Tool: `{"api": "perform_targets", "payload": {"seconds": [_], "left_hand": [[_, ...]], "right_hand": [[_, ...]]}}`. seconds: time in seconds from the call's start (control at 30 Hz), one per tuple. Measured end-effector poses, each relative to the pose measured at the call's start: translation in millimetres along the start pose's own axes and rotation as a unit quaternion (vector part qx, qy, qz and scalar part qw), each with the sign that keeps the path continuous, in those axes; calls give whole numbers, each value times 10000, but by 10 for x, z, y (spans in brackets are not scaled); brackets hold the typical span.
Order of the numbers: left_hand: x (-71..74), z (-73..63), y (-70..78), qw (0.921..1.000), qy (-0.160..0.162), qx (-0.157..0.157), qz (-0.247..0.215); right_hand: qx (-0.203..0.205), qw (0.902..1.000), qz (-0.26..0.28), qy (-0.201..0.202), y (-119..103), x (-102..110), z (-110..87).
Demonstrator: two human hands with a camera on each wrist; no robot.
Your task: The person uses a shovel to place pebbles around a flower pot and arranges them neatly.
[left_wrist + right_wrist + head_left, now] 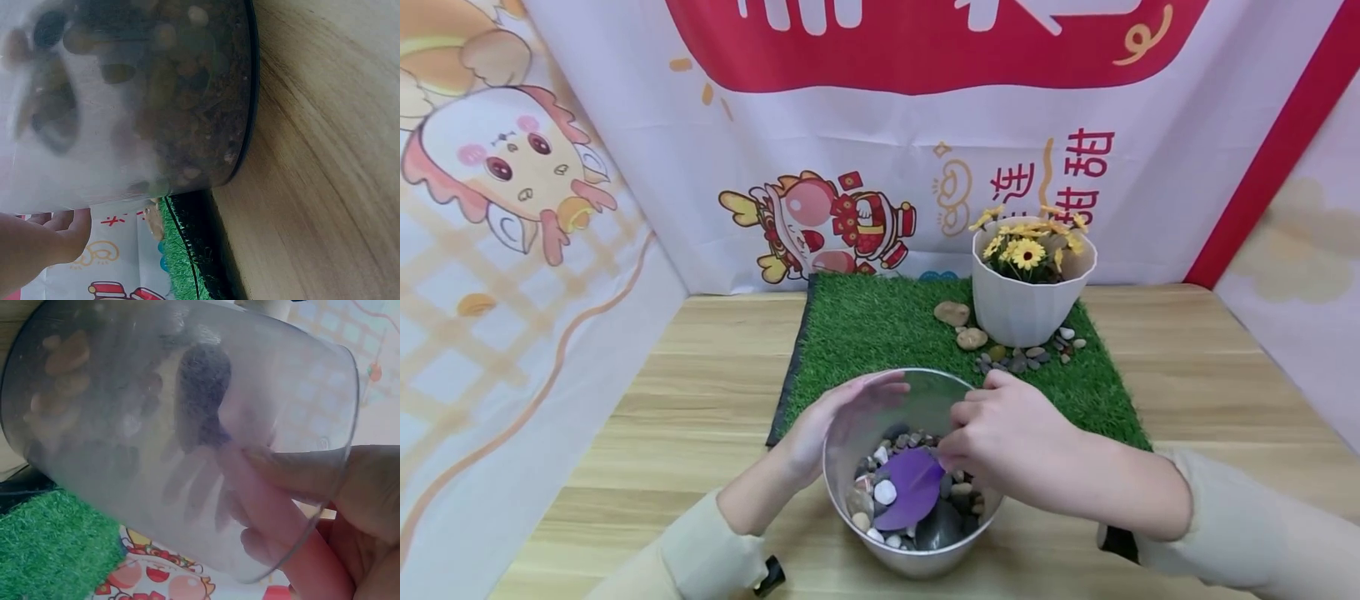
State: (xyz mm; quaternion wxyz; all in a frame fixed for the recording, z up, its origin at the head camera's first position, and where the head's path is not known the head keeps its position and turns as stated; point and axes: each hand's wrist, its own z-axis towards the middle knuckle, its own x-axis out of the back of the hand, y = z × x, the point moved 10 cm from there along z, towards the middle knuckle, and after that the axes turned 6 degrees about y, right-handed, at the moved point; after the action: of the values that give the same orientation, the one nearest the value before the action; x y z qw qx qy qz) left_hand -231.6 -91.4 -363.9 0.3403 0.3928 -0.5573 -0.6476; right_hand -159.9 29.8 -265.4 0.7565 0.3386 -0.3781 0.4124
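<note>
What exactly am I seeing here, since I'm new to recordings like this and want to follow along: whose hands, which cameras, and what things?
There is no machine: a person works with bare hands. The wide picture comes from a camera on their head; the other two come from one on each wrist, close beside the clear container.

That container stands on a wooden table, with stones inside. Behind it is a green grass mat bearing a white pot of yellow flowers, with pebbles around its foot.

The right hand pinches one end of a flat purple piece inside the container. The left hand is at the container's outer side.
</note>
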Motion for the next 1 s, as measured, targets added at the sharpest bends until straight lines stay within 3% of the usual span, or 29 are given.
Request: {"api": "perform_targets", "payload": {"seconds": [0.2, 0.5, 0.77, 1.0], "left_hand": [[-8, 8, 33, 10000, -31, -31, -34], [-11, -14, 7, 10000, -10, 28, 48], [-1, -31, -2, 9999, 38, 34, 115], [1, -25, 11, 9999, 48, 30, 141]], "right_hand": [[70, 9991, 154, 398, 43, 111, -66], [7, 9986, 407, 347, 79, 104, -122], [31, 9959, 539, 727, 52, 202, -153], [-99, 9951, 671, 723, 73, 232, -161]]}}
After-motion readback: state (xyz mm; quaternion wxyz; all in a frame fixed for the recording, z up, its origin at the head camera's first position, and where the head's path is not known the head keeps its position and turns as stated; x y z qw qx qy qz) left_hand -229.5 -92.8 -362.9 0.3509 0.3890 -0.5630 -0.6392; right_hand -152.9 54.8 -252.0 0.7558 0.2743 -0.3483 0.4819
